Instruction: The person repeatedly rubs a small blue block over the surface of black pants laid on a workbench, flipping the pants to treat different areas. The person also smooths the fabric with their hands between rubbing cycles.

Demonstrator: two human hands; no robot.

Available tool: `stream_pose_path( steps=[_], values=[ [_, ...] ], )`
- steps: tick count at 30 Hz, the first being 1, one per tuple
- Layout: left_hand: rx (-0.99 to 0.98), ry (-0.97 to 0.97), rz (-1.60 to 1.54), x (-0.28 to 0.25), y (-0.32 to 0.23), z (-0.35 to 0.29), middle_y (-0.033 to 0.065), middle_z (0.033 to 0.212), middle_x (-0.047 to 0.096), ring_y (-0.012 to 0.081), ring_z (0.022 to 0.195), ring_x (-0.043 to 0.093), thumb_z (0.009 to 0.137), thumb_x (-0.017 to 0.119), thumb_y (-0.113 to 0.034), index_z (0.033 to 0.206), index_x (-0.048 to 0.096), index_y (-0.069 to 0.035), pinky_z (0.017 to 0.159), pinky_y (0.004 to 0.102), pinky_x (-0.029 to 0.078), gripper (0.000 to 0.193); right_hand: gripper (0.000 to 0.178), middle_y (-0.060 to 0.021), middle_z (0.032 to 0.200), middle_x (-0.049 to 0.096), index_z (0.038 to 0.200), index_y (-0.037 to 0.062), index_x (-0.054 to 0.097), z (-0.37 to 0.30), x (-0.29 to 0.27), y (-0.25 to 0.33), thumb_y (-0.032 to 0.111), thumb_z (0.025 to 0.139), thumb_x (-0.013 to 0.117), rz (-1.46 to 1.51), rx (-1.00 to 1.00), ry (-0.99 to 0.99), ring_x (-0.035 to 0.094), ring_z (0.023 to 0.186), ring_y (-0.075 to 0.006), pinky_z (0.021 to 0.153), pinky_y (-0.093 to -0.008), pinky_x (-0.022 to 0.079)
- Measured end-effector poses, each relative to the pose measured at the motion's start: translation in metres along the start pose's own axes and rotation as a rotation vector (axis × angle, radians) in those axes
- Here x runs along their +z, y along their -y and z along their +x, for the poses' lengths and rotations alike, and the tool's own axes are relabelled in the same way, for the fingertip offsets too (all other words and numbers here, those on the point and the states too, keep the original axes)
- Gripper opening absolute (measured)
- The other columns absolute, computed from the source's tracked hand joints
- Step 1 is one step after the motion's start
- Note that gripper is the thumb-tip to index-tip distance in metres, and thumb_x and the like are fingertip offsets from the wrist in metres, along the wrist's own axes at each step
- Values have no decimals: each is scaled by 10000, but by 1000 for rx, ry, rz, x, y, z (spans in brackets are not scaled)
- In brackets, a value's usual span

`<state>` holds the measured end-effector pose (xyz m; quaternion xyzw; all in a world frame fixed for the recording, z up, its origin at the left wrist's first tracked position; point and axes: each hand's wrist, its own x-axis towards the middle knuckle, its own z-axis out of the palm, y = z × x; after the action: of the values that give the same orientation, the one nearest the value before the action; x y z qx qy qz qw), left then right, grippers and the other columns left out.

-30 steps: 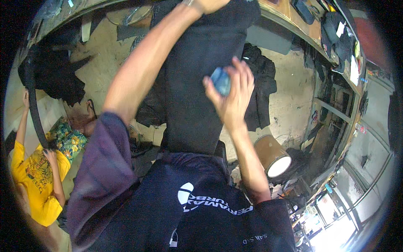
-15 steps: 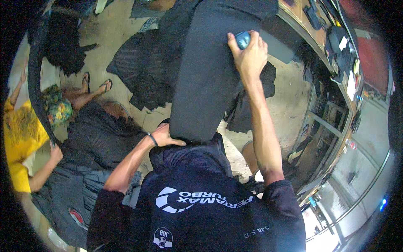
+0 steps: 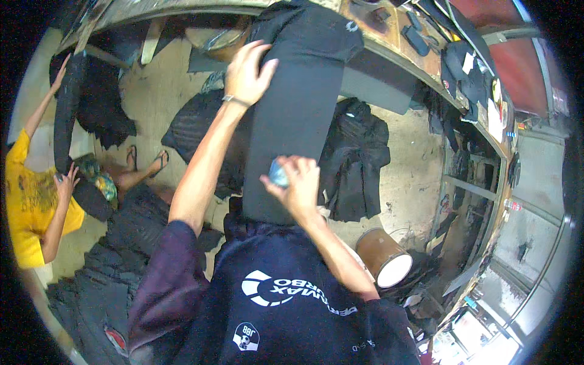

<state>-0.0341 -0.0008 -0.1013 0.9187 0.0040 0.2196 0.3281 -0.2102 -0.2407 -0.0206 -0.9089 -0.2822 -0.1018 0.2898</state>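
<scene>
A long strip of black cloth (image 3: pixel 298 121) stretches away from my body, lying flat with its near end against my dark shirt. Near that close end, my right hand (image 3: pixel 299 187) grips a small, rounded, shiny blue object (image 3: pixel 279 173) over the cloth. Blur hides what kind of thing it is, and whether it touches the cloth is unclear. Farther off, my left hand (image 3: pixel 248 74) rests at the cloth's left edge, fingers and thumb apart, holding nothing. A bracelet circles that wrist.
At the left, a person in a yellow shirt (image 3: pixel 39 204) handles dark cloth (image 3: pixel 66 115). Dark garments (image 3: pixel 356 161) lie on the pale floor, right of the strip. A brown drum (image 3: pixel 372 246) with a white end stands nearby. A cluttered wooden bench (image 3: pixel 395 33) runs along the far right.
My right hand has drawn the blue object toward me from the far right edge. My left hand has moved from the near end to the far left edge. The head view has shifted.
</scene>
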Motion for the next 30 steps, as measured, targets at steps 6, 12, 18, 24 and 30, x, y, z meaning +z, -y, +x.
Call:
stream_pose_path(
  steps=[6,12,18,24,30],
  values=[
    [225,301,351,96,-55,137,128,1763,273,426,1646,117,904,625,-771,1622,469,-197,1321,633,114,933,606,-70,1111,636,1172,124,717,-22,37,-2,386,687,969,-17,244,107,604,1004,-293,849,-429,495],
    [575,206,79,110,-37,165,171,1413,574,365,1445,437,898,680,-699,1294,668,-94,1244,632,218,724,621,-62,1099,633,1182,118,720,-10,33,-15,365,674,979,26,143,105,606,984,-290,828,-436,492],
    [572,276,120,116,-42,167,149,1306,623,320,1417,476,956,694,-544,1139,703,-106,1286,647,165,475,597,-74,1079,637,1164,104,732,-24,36,-18,340,674,979,85,202,253,615,971,-286,822,-432,499],
    [573,202,77,122,-39,181,176,699,702,382,631,707,1047,585,-548,926,677,-87,602,472,564,485,571,-80,1081,657,1130,93,733,41,22,-40,320,660,966,227,93,244,626,976,-298,830,-434,514],
    [497,308,189,129,-32,207,195,760,736,396,719,741,1030,541,-650,971,711,-90,626,497,573,589,482,-91,1037,642,1050,103,714,105,59,-68,304,670,932,32,161,170,586,973,-307,811,-453,474]
  ],
)
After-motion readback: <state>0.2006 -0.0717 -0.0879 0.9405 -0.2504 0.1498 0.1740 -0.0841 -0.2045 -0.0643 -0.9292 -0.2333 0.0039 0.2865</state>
